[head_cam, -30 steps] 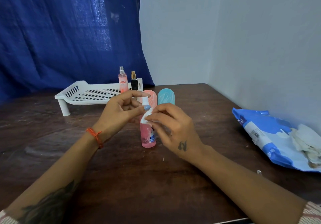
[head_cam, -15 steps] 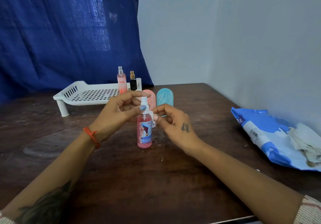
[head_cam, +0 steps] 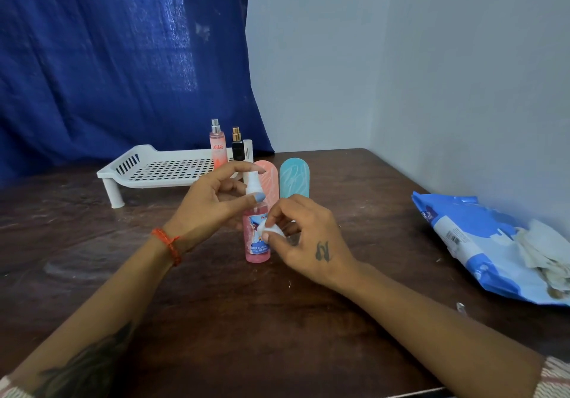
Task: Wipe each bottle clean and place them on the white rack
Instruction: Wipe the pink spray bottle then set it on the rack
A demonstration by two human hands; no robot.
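Observation:
A pink spray bottle (head_cam: 254,249) with a white nozzle stands upright on the dark wooden table (head_cam: 216,320). My left hand (head_cam: 212,203) holds its top, thumb and fingers curled round the nozzle. My right hand (head_cam: 303,237) pinches a small white wipe (head_cam: 271,231) against the bottle's label. Behind them stand a flat pink bottle (head_cam: 269,178) and a flat teal bottle (head_cam: 294,178). The white rack (head_cam: 160,169) sits at the back left, with a peach spray bottle (head_cam: 217,146) and a small black bottle (head_cam: 237,146) at its right end.
A blue and white wipes pack (head_cam: 481,243) with crumpled used wipes (head_cam: 543,249) on it lies at the table's right edge, near the wall. A blue curtain hangs behind the rack.
My right hand has slid the wipe down from the nozzle to the bottle's label. My left hand has kept its hold on the top.

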